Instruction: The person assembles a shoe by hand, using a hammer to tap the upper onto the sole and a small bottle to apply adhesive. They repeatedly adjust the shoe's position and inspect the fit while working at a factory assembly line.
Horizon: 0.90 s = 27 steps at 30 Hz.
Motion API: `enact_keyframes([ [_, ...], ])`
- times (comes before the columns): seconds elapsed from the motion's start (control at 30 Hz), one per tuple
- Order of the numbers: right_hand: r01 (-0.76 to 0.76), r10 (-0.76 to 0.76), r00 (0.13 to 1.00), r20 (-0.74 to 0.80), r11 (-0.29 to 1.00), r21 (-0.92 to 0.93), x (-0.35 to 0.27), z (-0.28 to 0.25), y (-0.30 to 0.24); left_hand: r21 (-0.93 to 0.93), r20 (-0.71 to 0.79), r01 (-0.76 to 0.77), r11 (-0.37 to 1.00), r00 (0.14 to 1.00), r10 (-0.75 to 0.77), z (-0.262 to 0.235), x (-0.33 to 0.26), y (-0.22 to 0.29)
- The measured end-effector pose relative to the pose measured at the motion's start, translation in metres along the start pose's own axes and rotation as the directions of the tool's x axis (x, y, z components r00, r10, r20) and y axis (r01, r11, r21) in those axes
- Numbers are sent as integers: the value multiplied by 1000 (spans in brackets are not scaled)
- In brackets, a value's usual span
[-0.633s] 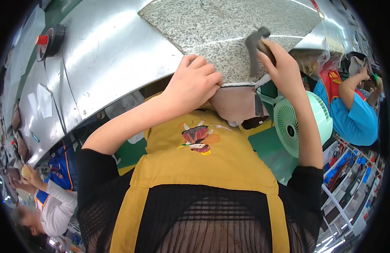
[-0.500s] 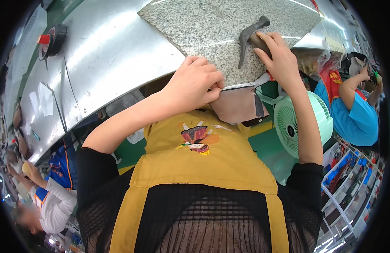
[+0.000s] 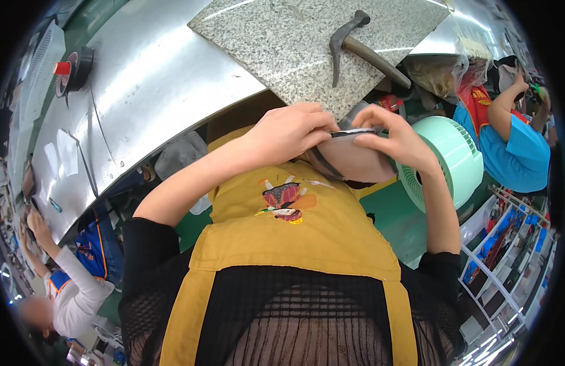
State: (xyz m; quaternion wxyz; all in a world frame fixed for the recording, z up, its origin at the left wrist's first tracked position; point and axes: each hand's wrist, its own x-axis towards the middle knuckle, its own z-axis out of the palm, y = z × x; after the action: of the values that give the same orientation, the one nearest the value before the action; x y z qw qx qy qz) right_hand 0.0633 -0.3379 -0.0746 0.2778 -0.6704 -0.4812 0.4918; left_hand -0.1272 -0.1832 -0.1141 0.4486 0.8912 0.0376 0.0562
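Observation:
A soft, pinkish-beige piece (image 3: pixel 349 160), perhaps leather or fabric, with dark strips along its edges hangs in front of the apron. My left hand (image 3: pixel 294 127) is closed, pinching its upper edge at the left. At the right end of that same edge, the thumb and fingers of my right hand (image 3: pixel 395 139) grip it. Beyond the hands, a hammer (image 3: pixel 374 58) with a dark curved head and wooden handle lies on a speckled stone slab (image 3: pixel 264 46). The handle's end juts past the slab's edge.
A shiny metal table (image 3: pixel 172 73) carries the slab and, at far left, a black roll with a red knob (image 3: pixel 75 70). A mint-green fan (image 3: pixel 444 161) stands close beside my right forearm. Co-workers in blue (image 3: pixel 502 143) and white (image 3: pixel 81 299) sit at either side.
My right hand has let go of the hammer, now lying on the slab, and come down to the beige piece. That piece has turned, its upper edge now between both hands.

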Motion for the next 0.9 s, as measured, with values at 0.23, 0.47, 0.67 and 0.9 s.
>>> enact_keyframes([
  [0.23,19,-15,1000,-28,988,155,14,-3,9,-185,-156,184,965,964,-214,7,-10,18],
  [0.47,102,-134,962,-237,985,-141,23,25,-12,-49,-246,160,986,955,-168,-13,-15,9],
  [0.67,13,-172,885,-432,938,-347,21,3,-1,217,-376,57,975,926,29,14,24,-4],
  [0.9,-12,-540,694,-476,652,-758,44,-19,-11,306,-414,-5,952,900,137,16,28,-10],
])
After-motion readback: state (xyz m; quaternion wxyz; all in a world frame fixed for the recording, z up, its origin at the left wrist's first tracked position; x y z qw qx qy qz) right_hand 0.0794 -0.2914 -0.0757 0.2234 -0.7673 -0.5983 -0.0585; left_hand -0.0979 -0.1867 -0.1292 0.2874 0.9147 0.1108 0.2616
